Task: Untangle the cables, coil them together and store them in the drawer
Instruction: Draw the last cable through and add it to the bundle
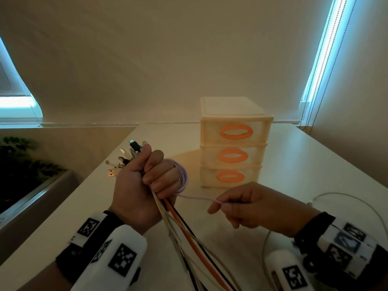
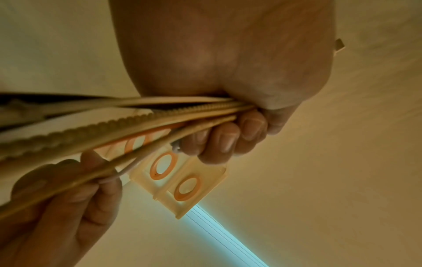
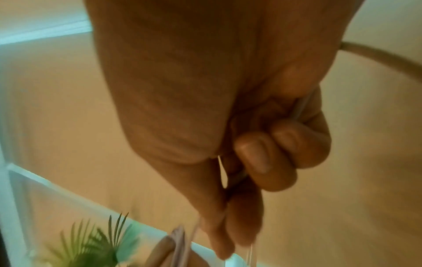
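Head view only: lilac cable (image 1: 184, 179) loops left hand (image 1: 144, 181).

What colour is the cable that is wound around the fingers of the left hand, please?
Pale lilac cable, wound around the left hand; clearest in the head view.

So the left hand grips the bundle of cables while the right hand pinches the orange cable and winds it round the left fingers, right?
Not quite. The left hand does grip the bundle of cables, but the right hand pinches the thin lilac cable, not the orange one. The head view shows the lilac cable looped round the left fingers; the orange cable hangs in the bundle.
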